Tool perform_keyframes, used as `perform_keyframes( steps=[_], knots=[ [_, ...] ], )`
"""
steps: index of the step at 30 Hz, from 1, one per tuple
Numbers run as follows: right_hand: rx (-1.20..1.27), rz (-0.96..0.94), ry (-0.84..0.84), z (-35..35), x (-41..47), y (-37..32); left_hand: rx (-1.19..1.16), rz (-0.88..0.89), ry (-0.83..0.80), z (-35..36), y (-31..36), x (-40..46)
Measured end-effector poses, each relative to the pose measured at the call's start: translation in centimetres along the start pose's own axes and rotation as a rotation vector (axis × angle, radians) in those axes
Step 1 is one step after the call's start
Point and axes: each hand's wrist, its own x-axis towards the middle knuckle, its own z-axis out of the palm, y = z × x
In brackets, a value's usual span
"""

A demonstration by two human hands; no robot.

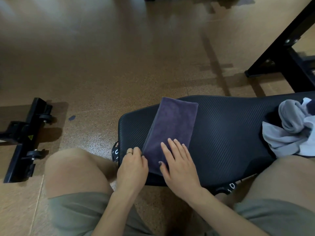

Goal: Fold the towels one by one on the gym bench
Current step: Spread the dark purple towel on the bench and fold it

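A dark purple towel [172, 126], folded into a long narrow strip, lies across the left end of the black ribbed gym bench [228, 133]. My right hand [179, 164] lies flat on the near end of the towel, fingers straight. My left hand [133, 167] is at the towel's near left edge with its fingers curled, pinching that edge. A loose heap of grey and white towels [289, 130] sits crumpled on the bench at the right.
My bare knees in olive shorts flank the bench's near edge. A black metal frame foot with wheels [25, 140] lies on the brown floor at the left. Another black machine frame [286, 53] stands at the back right.
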Motion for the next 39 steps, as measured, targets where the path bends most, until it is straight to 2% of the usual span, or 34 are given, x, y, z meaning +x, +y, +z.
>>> perform_keyframes(
  steps=[7,12,17,24,31,35,39],
  knots=[
    [-0.130,-0.035,-0.088,1.4,0.0,0.9,-0.008,-0.026,0.019,0.7,-0.7,0.5],
    [-0.136,-0.066,-0.061,0.7,0.2,0.0,0.039,0.020,-0.009,0.2,-0.5,0.8],
    [-0.151,-0.091,-0.116,1.1,0.7,-0.2,0.036,0.113,0.032,-1.0,1.0,3.6],
    [-0.151,-0.078,-0.116,1.3,0.8,-0.6,0.040,0.089,-0.130,-1.1,2.2,8.8],
    [-0.134,-0.078,-0.127,1.4,0.7,-0.7,0.054,0.063,-0.205,-0.9,1.9,9.9],
    [-0.117,-0.090,-0.135,1.5,0.5,-0.4,0.034,0.074,-0.215,-0.9,2.0,10.0],
    [-0.106,-0.092,-0.137,1.4,0.5,-0.4,0.017,0.084,-0.155,-0.9,1.7,9.7]
  ],
)
